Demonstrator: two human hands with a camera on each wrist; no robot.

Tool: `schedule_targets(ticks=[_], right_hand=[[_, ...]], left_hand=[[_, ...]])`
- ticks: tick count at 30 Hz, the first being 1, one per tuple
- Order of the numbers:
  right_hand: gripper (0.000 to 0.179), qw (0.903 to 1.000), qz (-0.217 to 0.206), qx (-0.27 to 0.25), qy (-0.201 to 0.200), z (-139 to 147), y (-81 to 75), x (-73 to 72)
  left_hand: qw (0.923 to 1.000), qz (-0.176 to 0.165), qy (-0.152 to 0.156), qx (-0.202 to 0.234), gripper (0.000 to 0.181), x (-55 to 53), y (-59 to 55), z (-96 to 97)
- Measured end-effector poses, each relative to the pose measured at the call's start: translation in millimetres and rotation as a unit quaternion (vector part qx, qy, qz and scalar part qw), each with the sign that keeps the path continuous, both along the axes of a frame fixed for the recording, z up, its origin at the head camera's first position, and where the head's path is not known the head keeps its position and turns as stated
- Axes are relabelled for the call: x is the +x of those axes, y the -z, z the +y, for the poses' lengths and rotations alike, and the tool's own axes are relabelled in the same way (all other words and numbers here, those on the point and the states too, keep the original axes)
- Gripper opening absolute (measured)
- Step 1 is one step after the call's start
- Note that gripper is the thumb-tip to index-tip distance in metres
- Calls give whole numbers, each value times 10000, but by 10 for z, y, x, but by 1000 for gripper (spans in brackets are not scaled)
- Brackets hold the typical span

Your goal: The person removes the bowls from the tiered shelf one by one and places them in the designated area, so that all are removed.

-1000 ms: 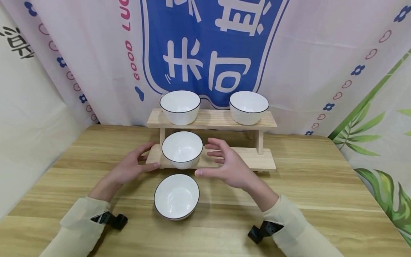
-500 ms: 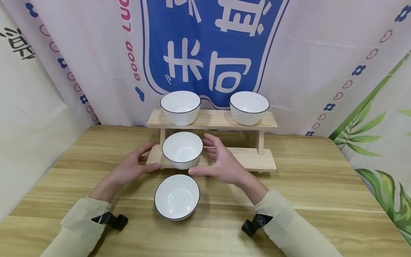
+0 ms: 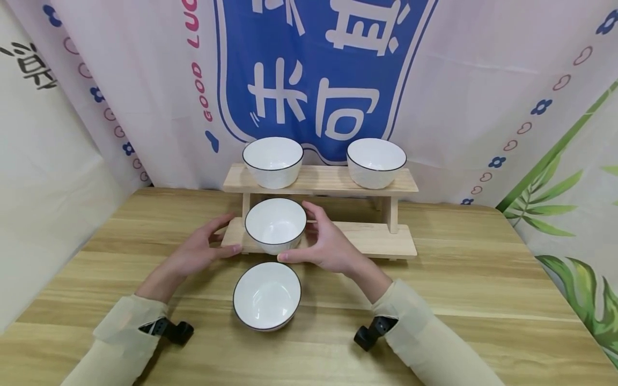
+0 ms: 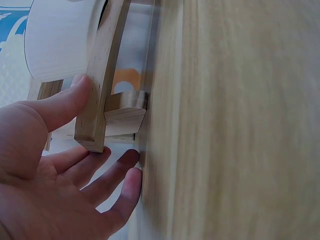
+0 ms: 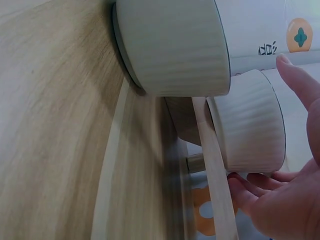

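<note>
A white bowl with a dark rim stands on the lower left shelf of a two-tier wooden stand. Curved round that bowl's right side is my right hand, thumb across its front; in the right wrist view fingertips meet the bowl low down. My left hand holds the lower shelf's left end. In the left wrist view its thumb presses the shelf edge while fingers reach round the end. Another such bowl rests on the table directly in front.
Two more matching bowls stand on the upper shelf, a left one and a right one. The stand sits near the back of the wooden table. Behind it hangs a printed curtain.
My right hand has moved left to the bowl on the lower shelf, its fingers and thumb coming in around it. My left hand has kept its place, and the bowls have not moved.
</note>
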State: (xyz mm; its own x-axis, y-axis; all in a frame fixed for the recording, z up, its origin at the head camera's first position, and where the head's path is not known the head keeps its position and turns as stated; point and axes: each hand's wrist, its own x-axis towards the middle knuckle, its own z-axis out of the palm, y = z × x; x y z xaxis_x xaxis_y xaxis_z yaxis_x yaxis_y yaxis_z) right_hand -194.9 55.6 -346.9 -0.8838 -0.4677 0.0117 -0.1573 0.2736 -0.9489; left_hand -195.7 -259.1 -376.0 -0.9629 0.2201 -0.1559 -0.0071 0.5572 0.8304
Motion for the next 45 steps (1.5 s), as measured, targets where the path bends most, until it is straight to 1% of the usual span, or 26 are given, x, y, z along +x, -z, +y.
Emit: schedule_targets(ticks=[8,13,20,26,31,35,45], right_hand=[[120,10000,36,-42,-28,-52,58,-40],[121,10000,61,-34,-47,-91,62,-66],[118,9994,101,-305,-119,-153,66,-115],[119,9999,83,-88,118,-194,77,-125],[119,9997,84,-135,189,-239,67,-131],[122,9995,135,-41,282,-267,63,-137],[123,9992,257,108,297,-297,49,-148]], left_hand=[[10000,26,5,67,99,1,26,-5],[9999,25,-14,122,98,2,28,-9],[9999,14,-13,135,98,3,18,-15],[10000,-25,-26,40,100,2,18,-24],[10000,-48,-36,28,101,1,16,-16],[10000,-49,-25,4,100,3,5,-5],[9999,-130,-21,28,100,-1,-6,0]])
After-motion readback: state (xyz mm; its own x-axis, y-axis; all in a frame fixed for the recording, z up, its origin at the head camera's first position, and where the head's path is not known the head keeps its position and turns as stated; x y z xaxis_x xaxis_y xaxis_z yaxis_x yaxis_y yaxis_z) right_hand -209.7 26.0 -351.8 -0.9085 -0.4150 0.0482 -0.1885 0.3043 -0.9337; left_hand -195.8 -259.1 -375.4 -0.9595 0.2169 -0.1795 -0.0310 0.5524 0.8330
